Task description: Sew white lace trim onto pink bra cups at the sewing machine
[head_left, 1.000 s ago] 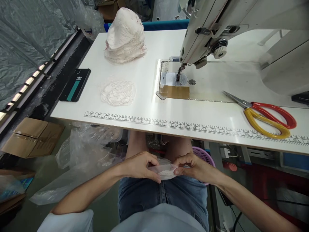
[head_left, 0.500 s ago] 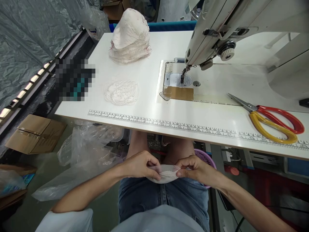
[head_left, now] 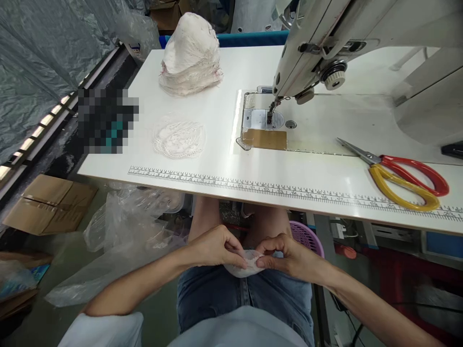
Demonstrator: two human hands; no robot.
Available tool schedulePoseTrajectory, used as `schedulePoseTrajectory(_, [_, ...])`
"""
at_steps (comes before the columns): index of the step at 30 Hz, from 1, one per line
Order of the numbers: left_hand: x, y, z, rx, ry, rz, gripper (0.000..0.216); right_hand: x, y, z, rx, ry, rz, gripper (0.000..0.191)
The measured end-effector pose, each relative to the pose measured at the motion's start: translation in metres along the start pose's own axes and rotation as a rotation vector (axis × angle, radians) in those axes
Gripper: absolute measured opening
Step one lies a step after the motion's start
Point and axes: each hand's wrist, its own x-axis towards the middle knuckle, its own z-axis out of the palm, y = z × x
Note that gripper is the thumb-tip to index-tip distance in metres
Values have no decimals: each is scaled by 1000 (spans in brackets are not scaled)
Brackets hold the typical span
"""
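Over my lap, my left hand (head_left: 222, 248) and my right hand (head_left: 280, 254) pinch a small piece of sheer white fabric (head_left: 244, 270) from its two sides. Fingers and thumb of each hand are closed on its upper edge, and the lower part hangs in a curve against my jeans. A flat white lace piece (head_left: 180, 139) lies on the sewing table (head_left: 220, 140), near its left front. Behind it stands a domed stack of off-white fabric pieces (head_left: 191, 58) with loose reddish threads at the rim.
The sewing machine (head_left: 311, 58) fills the table's right back, needle over its plate. Scissors (head_left: 405, 180) with red and yellow handles lie across the printed ruler (head_left: 253, 186). Below are a purple basket (head_left: 306, 236), clear plastic bags (head_left: 126, 241) and a cardboard box (head_left: 50, 202).
My hands have come closer together, and the fabric between them is now bunched, its lower part hanging rounder. The whole view has shifted slightly.
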Motion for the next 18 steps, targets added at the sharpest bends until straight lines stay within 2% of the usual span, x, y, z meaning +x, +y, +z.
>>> schedulePoseTrajectory(8, [-7,-4,-4,-30,18,-49,26,2,0,1,-84,-19,-47,31])
schedulePoseTrajectory(18, [-10,-4,-2,49,83,-14,17,6,5,10,-187,67,-77,12])
